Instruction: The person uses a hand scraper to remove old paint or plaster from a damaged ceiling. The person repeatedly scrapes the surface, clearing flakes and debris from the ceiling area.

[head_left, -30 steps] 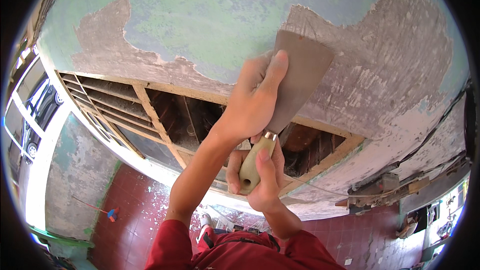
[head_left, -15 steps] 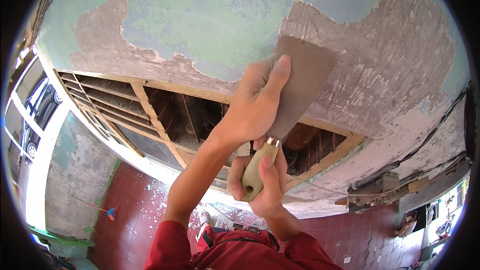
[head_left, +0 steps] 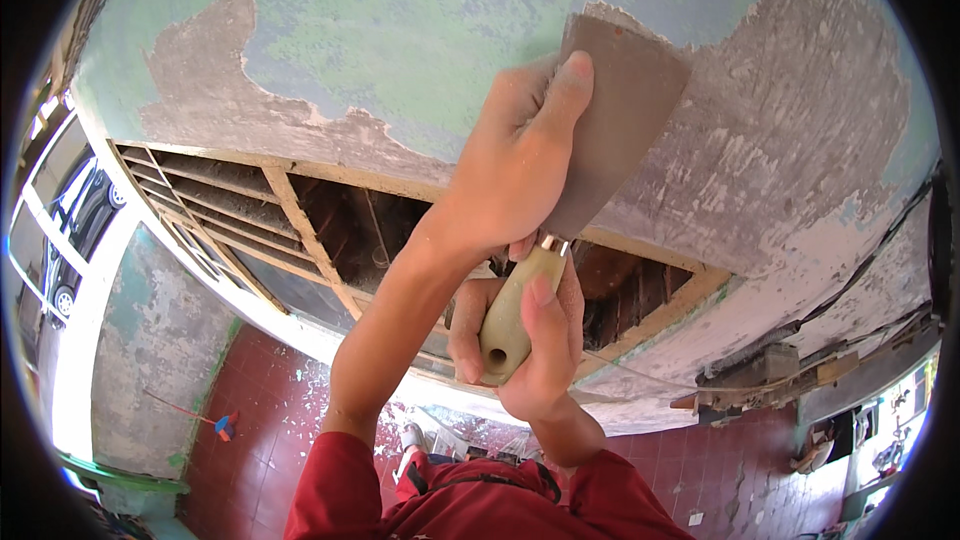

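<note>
A wide scraper (head_left: 628, 125) with a flat grey blade and a pale handle lies against the wall (head_left: 370, 30). My right hand (head_left: 547, 350) is wrapped round its handle, thumb along the top. Higher up, my left hand (head_left: 510, 165) is closed on the blade's left edge, with the thumb pressed on its face. The blade's tip meets the torn edge of the green-blue paint. Bare, scratched grey plaster (head_left: 790, 130) shows to the right of the blade. Part of the left hand's fingers is hidden behind the blade.
Below the paint runs a wooden vent frame (head_left: 290, 210) with dark openings and slats. Paint flakes lie on the red tiled floor (head_left: 250, 440). A ledge with wood scraps (head_left: 770, 370) and cables is at the right. A parked car (head_left: 85, 215) shows at the far left.
Both hands have pushed the scraper upward and slightly right along the wall. Its tip has moved from the bare plaster up to the paint's torn edge. Both grips stay the same.
</note>
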Available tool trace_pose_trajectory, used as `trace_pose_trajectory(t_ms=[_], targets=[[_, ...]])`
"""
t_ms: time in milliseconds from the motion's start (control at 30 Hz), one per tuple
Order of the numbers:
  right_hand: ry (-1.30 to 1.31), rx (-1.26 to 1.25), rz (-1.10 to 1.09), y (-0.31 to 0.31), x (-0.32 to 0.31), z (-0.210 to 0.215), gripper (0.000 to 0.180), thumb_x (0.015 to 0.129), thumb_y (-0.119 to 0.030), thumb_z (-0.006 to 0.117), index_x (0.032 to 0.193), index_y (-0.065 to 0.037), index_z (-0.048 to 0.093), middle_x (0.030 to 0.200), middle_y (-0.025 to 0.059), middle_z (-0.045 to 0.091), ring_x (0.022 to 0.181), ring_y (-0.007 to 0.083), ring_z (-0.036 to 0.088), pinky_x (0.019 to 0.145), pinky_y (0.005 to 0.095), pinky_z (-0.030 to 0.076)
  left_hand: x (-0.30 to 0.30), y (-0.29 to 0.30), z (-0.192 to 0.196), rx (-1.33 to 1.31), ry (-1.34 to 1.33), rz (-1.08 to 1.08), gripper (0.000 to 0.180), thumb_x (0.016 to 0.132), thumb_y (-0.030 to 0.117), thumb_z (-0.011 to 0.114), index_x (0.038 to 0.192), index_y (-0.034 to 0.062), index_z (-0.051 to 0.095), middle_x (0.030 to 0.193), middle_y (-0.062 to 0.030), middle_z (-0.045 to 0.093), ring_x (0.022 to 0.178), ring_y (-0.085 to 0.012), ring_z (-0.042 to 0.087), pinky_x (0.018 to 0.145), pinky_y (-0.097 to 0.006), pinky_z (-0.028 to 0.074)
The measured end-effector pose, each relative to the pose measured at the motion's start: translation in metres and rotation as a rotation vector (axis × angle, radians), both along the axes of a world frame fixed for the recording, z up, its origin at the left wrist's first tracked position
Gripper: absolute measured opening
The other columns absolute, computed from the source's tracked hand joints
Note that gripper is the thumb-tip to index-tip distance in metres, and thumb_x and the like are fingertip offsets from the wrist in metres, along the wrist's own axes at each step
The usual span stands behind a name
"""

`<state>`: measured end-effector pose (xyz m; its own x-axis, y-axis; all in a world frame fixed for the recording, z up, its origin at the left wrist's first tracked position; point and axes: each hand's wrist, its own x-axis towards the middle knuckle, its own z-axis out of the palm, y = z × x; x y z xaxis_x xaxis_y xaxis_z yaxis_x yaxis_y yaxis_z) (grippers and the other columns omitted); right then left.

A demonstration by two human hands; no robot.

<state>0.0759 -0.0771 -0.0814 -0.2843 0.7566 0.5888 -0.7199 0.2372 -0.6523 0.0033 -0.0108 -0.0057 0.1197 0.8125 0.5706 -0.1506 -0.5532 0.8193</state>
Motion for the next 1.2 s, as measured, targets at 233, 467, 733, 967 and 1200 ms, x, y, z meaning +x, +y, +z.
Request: trace_pose_trajectory(t_ms=[233, 467, 733, 967, 1200], targets=[[0.007, -0.044, 0.018, -0.006, 0.005, -0.014, 0.022, 0.101, -0.026, 0.034, 0.113, -0.008, 0.033, 0.055, 0.0118, 0.049, 0.038, 0.0125, 0.044, 0.037, 0.0233, 0.031, 0.009, 0.001, -0.007, 0.092, -0.037, 0.044, 0.044, 0.103, 0.034, 0.037, 0.083, -0.0012, 0.054, 0.062, 0.0026, 0.047, 0.059, -0.0046, 0.041, 0.052, -0.024, 0.037], [0.003, -0.042, 0.008, -0.008, 0.000, -0.010, 0.025, 0.101, -0.030, 0.036, 0.113, -0.008, 0.032, 0.054, 0.0122, 0.050, 0.038, 0.0126, 0.043, 0.038, 0.0239, 0.032, 0.004, 0.004, -0.007, 0.013, -0.017, -0.001, 0.046, 0.103, 0.037, 0.038, 0.081, 0.0001, 0.054, 0.061, 0.0013, 0.048, 0.052, -0.0048, 0.042, 0.044, -0.024, 0.036], [-0.068, -0.011, -0.074, -0.008, -0.005, 0.009, 0.032, 0.100, -0.034, 0.030, 0.115, -0.005, 0.031, 0.049, 0.0143, 0.045, 0.033, 0.0159, 0.039, 0.034, 0.0255, 0.031, 0.000, 0.001, 0.004, -0.039, 0.014, 0.015, 0.045, 0.103, 0.035, 0.038, 0.080, 0.0001, 0.053, 0.062, 0.0020, 0.049, 0.054, -0.0045, 0.042, 0.048, -0.023, 0.038], [0.021, -0.018, 0.015, -0.004, 0.000, -0.006, 0.020, 0.101, -0.025, 0.036, 0.111, -0.009, 0.034, 0.055, 0.0116, 0.052, 0.039, 0.0118, 0.044, 0.040, 0.0231, 0.032, 0.007, 0.010, -0.006, 0.178, -0.046, 0.058, 0.044, 0.103, 0.034, 0.038, 0.080, 0.0001, 0.054, 0.061, 0.0019, 0.048, 0.051, -0.0044, 0.043, 0.043, -0.023, 0.036], [-0.039, -0.036, -0.053, -0.010, -0.005, -0.004, 0.030, 0.100, -0.035, 0.031, 0.115, -0.009, 0.033, 0.049, 0.0139, 0.047, 0.031, 0.0135, 0.034, 0.031, 0.0248, 0.027, 0.006, 0.006, -0.004, 0.065, -0.020, 0.096, 0.045, 0.103, 0.036, 0.038, 0.081, 0.0002, 0.054, 0.060, 0.0026, 0.047, 0.051, -0.0037, 0.041, 0.043, -0.023, 0.033]])
